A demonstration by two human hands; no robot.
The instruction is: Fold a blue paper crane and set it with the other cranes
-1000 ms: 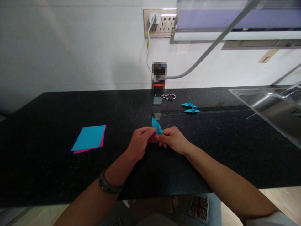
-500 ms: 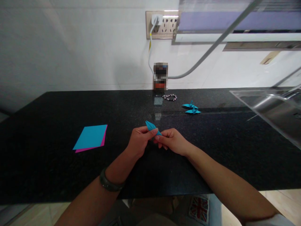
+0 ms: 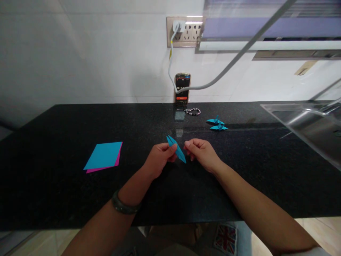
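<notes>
A folded blue origami paper (image 3: 179,152), long and narrow with pointed ends, is pinched between the thumb and fingers of my left hand (image 3: 160,158). It slants from upper left to lower right above the dark countertop. My right hand (image 3: 202,153) is just to the right of the paper, apart from it. Its thumb and index fingertip are pressed together and the other fingers are curled; nothing shows between them. Two finished blue paper cranes (image 3: 218,127) stand farther back on the right. To the left lies a stack of square paper (image 3: 103,155), blue on top with pink beneath.
A phone (image 3: 182,83) leans against the white wall, behind a beaded bracelet (image 3: 194,111). A cable (image 3: 234,62) runs past it from the wall socket (image 3: 186,32) area. On the right is a metal sink (image 3: 314,121). The black countertop's (image 3: 66,199) front edge is near my body.
My right hand has let go of the folded paper and moved a little to the right. The paper's lower point is now exposed; my left hand still holds it.
</notes>
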